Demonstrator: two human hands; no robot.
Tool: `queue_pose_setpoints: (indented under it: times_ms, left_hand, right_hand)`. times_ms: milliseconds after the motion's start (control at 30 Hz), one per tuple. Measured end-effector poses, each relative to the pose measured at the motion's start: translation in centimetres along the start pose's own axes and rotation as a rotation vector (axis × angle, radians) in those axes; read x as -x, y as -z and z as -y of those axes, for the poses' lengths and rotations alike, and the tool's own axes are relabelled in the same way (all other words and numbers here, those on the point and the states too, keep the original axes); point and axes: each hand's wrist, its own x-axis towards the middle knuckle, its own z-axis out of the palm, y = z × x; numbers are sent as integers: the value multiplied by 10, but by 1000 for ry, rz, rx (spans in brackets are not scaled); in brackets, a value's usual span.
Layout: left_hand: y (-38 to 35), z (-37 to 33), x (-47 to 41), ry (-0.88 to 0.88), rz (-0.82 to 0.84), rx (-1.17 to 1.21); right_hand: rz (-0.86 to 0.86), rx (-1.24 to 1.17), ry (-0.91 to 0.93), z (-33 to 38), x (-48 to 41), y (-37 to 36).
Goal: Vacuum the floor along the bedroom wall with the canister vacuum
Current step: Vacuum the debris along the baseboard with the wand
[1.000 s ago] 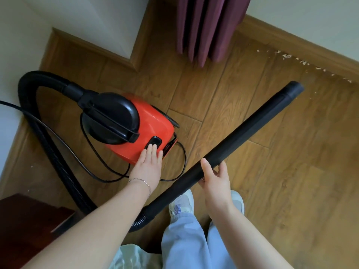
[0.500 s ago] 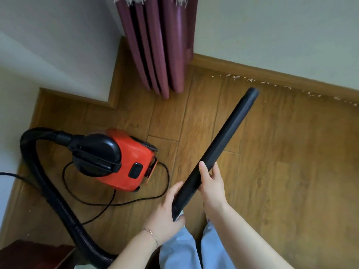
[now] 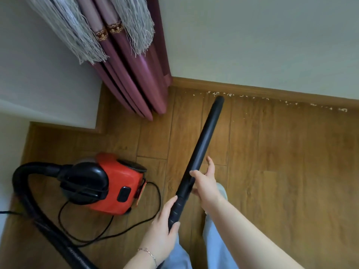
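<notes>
A red and black canister vacuum [image 3: 114,189] sits on the wooden floor at the lower left, its ribbed black hose [image 3: 35,202] looping round its left side. I hold the long black wand [image 3: 204,140] with both hands. My left hand [image 3: 165,228] grips its lower end. My right hand [image 3: 206,183] is wrapped round it higher up. The wand's open tip lies close to the baseboard, next to a line of small white crumbs [image 3: 272,99] along the wall.
Purple curtains [image 3: 136,80] with grey fringe hang at the corner left of the wand tip. A black power cord [image 3: 124,230] loops on the floor by the canister. A wooden baseboard [image 3: 272,89] runs along the wall. My light blue trouser legs show at the bottom.
My left hand left the canister's switch and took hold of the wand's lower end. The wand swung left and forward, and its tip now lies near the crumbs by the baseboard.
</notes>
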Motion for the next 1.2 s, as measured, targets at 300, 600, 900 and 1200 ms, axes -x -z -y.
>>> queue_pose_setpoints:
  times_ms: [300,600,900,1200]
  left_hand:
    - [8,-26,-58,168,-152,130]
    - [8,-60,-115,216,-229,282]
    - [-1,-53,-128,220,-110,307]
    - [8,-32,-112,200,-149,179]
  right_hand:
    - [302,147,-159,11,-23,-17]
    - [264,238,-218,46,-83,-15]
    - [200,240,-241,55,-120,-14]
    - [160,200,-169,37,-126,-27]
